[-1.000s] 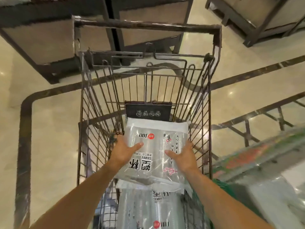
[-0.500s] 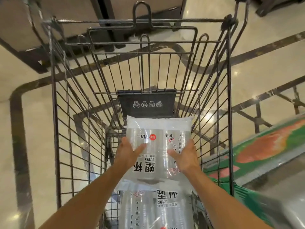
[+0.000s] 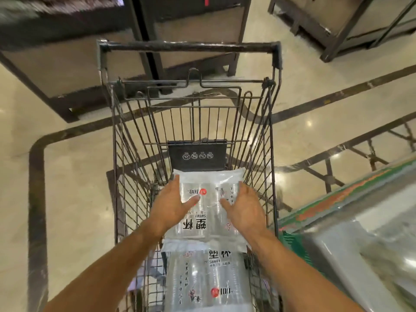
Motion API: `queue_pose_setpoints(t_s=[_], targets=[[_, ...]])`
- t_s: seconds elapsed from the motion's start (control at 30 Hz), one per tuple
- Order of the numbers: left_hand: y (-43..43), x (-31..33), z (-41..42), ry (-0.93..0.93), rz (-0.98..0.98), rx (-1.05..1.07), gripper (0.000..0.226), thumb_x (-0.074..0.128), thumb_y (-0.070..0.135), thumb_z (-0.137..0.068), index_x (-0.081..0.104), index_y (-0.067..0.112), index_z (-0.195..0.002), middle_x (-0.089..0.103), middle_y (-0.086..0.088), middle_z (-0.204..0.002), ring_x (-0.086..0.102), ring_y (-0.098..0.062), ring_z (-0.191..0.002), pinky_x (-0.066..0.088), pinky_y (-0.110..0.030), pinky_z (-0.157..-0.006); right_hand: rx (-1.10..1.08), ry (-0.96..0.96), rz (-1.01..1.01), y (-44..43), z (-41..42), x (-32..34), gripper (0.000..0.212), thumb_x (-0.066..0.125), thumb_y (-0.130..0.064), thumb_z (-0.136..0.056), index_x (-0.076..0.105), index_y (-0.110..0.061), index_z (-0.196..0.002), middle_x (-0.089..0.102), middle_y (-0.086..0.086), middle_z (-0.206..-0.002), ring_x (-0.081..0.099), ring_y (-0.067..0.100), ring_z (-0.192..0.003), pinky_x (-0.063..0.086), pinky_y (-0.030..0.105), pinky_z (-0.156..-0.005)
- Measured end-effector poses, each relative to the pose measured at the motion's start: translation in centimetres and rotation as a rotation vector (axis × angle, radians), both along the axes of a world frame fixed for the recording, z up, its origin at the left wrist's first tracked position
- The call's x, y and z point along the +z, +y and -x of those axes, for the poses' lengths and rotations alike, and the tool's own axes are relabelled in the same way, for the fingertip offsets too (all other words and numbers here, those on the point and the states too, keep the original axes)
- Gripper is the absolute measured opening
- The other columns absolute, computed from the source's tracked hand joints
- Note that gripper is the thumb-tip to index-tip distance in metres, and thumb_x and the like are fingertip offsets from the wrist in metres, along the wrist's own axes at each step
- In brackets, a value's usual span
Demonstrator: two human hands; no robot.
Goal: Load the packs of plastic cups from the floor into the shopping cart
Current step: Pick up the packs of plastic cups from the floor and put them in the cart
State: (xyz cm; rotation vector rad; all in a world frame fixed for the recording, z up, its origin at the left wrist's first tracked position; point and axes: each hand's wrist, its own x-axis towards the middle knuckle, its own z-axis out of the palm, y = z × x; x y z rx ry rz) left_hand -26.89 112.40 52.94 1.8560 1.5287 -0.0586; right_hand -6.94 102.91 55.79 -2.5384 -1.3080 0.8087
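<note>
Both hands are inside the shopping cart [image 3: 135, 154], on the upper pack [image 3: 203, 226] of plastic cups.
- Left hand [image 3: 173, 203]: fingers straight along the pack's left edge, thumb spread onto the top face. No curl visible.
- Right hand [image 3: 246, 209]: mirror of that on the right edge, thumb on the top face.
- Net: the pack is squeezed between the two hands rather than pinched. Can't tell if any fingertips reach under it.
- Upper pack: flat, label up, centred between the cart's side walls at the handle end. Its far edge is just below the black flap [image 3: 197, 157] with the round warning icons. Can't tell whether it sits on the basket bottom.
- Its near edge overlaps the lower pack [image 3: 207, 278], which lies flat at the cart's near end, label up, print turned the other way.
- Handle bar [image 3: 189, 45] is on the far side of the cart.
- Around the cart: glossy beige floor [image 3: 78, 199] with dark inlay strips, dark shelving [image 3: 67, 64] beyond the handle, and a blurred green and red surface [image 3: 337, 199] beside the right wall.
</note>
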Motion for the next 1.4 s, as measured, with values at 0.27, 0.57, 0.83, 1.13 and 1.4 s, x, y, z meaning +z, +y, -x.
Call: queue_pose_setpoints(t_s=[0.27, 0.57, 0.83, 1.13, 1.4], targets=[[-10.3, 22.1, -1.0, 0.275, -0.437, -0.408, 0.104, 0.051, 0.077, -0.096, 0.003, 0.025, -0.173, 0.01, -0.013, -0.179, 0.011, -0.033, -0.165, 0.01, -0.05, -0.132, 0.235, -0.232, -0.178, -10.4, -1.5, 17.5, 0.076, 0.058, -0.057, -0.101, 0.037, -0.012, -0.158, 0.051, 0.011, -0.152, 0.049, 0.03, -0.138, 0.038, 0.042, -0.118], [-31.8, 39.3, -3.8, 0.234, -0.637, -0.59, 0.091, 0.03, 0.08, -0.102, 0.009, 0.027, -0.173, 0.013, -0.012, -0.179, 0.011, -0.033, -0.166, 0.011, -0.051, -0.132, 0.213, -0.415, -0.24, -33.5, -3.4, 34.3, 0.078, 0.028, -0.057, -0.1, 0.03, -0.013, -0.165, 0.03, 0.014, -0.172, 0.024, 0.03, -0.159, 0.005, 0.046, -0.132], [-45.4, 46.4, -10.7, 0.098, -0.774, -0.947, 0.095, 0.004, 0.071, -0.089, 0.018, 0.026, -0.171, 0.019, -0.014, -0.178, 0.019, -0.037, -0.163, 0.018, -0.053, -0.132, -0.135, -0.476, -0.231, -52.9, -4.3, 41.1, 0.081, 0.028, -0.057, -0.094, 0.035, -0.016, -0.164, 0.037, 0.012, -0.168, 0.031, 0.03, -0.157, 0.009, 0.048, -0.131], [-63.7, 48.4, -16.3, -0.113, -0.936, -1.46, 0.096, 0.012, 0.07, -0.088, 0.037, 0.022, -0.167, 0.04, -0.02, -0.168, 0.036, -0.043, -0.156, 0.027, -0.059, -0.126, -0.663, -0.63, -0.05, -76.8, 0.9, 43.1, 0.085, 0.03, -0.056, -0.089, 0.045, -0.008, -0.157, 0.045, 0.017, -0.162, 0.037, 0.034, -0.154, 0.016, 0.051, -0.13], [-86.3, 48.9, -16.5, -0.42, -1.012, -1.877, 0.075, 0.028, 0.056, -0.098, 0.051, 0.017, -0.158, 0.054, -0.024, -0.155, 0.05, -0.048, -0.142, 0.039, -0.063, -0.117, -1.08, -0.75, 0.109, -99.1, 11.8, 45.0, 0.074, 0.032, -0.052, -0.089, 0.055, -0.019, -0.151, 0.059, 0.016, -0.149, 0.047, 0.036, -0.143, 0.024, 0.053, -0.126]])
